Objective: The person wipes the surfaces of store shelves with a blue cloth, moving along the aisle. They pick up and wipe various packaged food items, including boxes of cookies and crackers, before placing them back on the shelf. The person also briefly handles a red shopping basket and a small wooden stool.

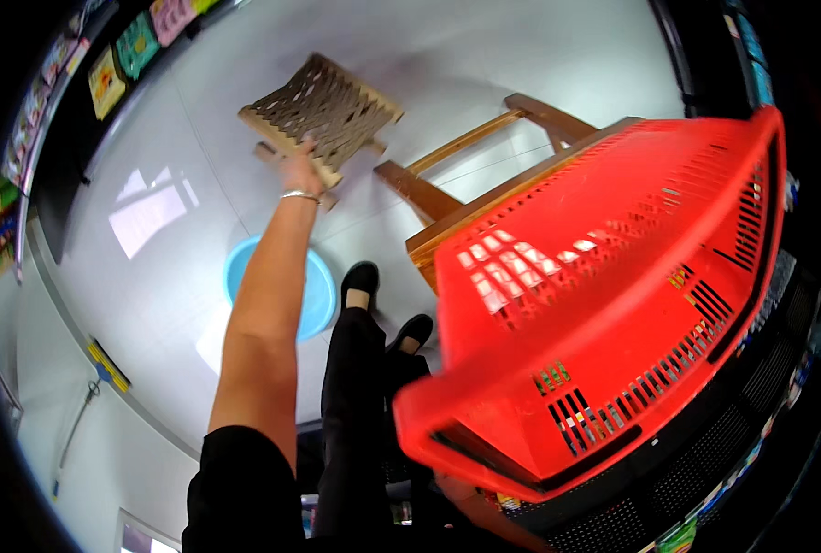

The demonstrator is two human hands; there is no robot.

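Observation:
My left hand (pixel 300 171) grips the near wooden rail of a small stool with a woven cord seat (pixel 327 114). The stool is tilted and slightly blurred; whether its legs touch the floor I cannot tell. Below my forearm, a light blue plastic basin (pixel 319 294) rests on the floor, partly hidden by the arm. A large red slatted plastic basket (pixel 521 276) fills the right side, over a brown wooden stool or bench (pixel 445 200) whose legs show on the left. My right hand is out of view.
Shelves with packaged goods (pixel 137 45) line the upper left, and a dark shelf unit (pixel 701 415) stands beyond the basket. A floor squeegee or mop (pixel 110 366) leans at the left wall. My black shoes (pixel 361 280) stand on the pale tiled floor (pixel 196 124).

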